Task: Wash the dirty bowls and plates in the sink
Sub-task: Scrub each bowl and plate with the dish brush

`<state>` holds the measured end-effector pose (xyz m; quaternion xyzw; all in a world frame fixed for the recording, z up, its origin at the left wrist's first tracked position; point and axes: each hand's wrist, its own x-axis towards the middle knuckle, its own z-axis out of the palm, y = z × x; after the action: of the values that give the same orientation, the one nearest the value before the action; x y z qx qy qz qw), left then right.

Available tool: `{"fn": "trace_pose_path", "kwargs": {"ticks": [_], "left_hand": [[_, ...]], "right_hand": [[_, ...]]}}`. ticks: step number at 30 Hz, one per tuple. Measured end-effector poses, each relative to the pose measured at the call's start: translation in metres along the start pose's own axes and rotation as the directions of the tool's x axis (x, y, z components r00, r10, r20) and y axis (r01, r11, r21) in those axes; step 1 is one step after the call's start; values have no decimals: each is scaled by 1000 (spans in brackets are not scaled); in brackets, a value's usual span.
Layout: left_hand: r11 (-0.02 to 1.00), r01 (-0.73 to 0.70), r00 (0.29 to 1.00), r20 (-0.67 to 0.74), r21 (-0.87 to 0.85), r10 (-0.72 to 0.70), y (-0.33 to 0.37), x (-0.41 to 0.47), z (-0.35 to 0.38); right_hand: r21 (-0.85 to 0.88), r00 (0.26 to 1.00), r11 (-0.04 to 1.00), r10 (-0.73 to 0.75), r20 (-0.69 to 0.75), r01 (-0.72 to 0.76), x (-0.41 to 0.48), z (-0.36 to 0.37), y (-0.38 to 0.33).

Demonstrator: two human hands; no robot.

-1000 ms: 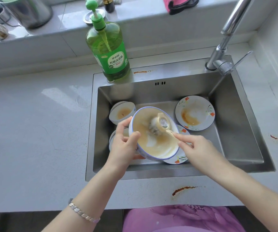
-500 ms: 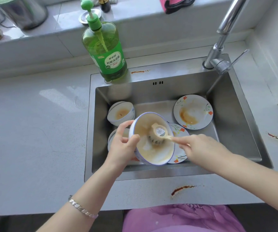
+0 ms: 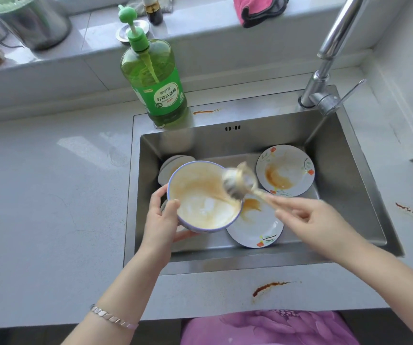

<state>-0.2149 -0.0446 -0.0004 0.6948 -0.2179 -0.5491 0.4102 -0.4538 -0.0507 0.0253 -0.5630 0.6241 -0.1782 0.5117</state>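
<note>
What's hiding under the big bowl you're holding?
Under the bowl lies a flowered plate smeared with orange sauce, on the sink floor. The bowl covers the plate's left part, so anything there stays hidden.

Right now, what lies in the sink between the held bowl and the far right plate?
In the head view, the blurred brush head, at the bowl rim; beyond it, bare sink floor up to the plate.
</note>
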Motion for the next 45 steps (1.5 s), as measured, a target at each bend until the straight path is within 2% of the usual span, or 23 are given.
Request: {"fn": "trace_pose_path", "kwargs": {"ticks": [1,2,4,6,11,14,16,17,19,20,22,24,25,27,29,30,32,33,34,36,39,41,45], "left_hand": [[1000,15,1000,8,-15,-15,-1,1,-3],[999,31,999,28,-26,-30,-2,1,-5],[997,57,994,97,-52,-52,-6,0,-4],[996,69,982,181,-62,-57,-10,-1,0],[996,89,936,342,-15,-79,-19,3,8],[996,82,934,345,34,-89,-19,7,12],[984,-9,961,275,178,-41,-21,10,14],[947,-114,967,251,300,37,-22,10,15],[760,-361,929,282,541,241,-21,2,16],[671,-469,882,344,574,322,-19,-5,19],[578,-613,781,522,538,342,-18,-19,27],[477,-709,695,632,520,343,-24,-27,36],[415,-726,685,631,548,363,-26,-28,40],[364,-691,720,551,624,423,-24,-27,46],[379,-670,733,488,638,475,-21,-24,47],[425,-647,755,455,632,472,-19,-22,45],[630,-520,854,366,577,371,-12,-17,40],[731,-444,893,325,518,312,-8,-14,38],[810,-374,920,289,451,264,-4,-12,35],[904,-271,949,248,330,194,1,-10,32],[942,-214,960,232,260,154,0,-8,29],[944,-220,956,248,246,158,0,-8,25],[947,-238,939,302,218,166,3,-7,17]], "right_hand": [[174,993,985,27,-114,-7,3,-4,5],[312,984,950,84,-158,-31,6,-5,10],[501,980,858,179,-81,-116,12,2,13],[613,983,771,173,61,-173,18,14,13],[681,972,697,112,205,-224,23,22,15],[652,978,730,139,156,-208,20,23,18],[644,976,737,200,83,-206,19,26,19],[650,971,729,231,58,-212,20,27,19],[651,956,723,292,16,-232,21,29,21],[641,948,727,320,0,-245,23,30,22],[619,936,741,352,-26,-261,25,32,21],[612,932,749,359,-50,-256,28,36,17],[613,932,750,358,-64,-246,30,38,15],[609,937,764,336,-93,-213,32,39,8],[591,949,783,302,-90,-193,33,37,3],[581,954,793,286,-87,-185,31,34,0],[511,964,846,239,-112,-151,27,23,-2],[410,972,905,186,-147,-111,26,17,2],[280,980,959,106,-171,-55,23,11,5],[83,992,995,-45,-119,56,12,3,9],[-205,976,955,-206,70,216,-12,3,10],[-335,955,895,-271,121,296,-18,3,6],[-269,985,948,-170,22,169,1,-10,7]]}}
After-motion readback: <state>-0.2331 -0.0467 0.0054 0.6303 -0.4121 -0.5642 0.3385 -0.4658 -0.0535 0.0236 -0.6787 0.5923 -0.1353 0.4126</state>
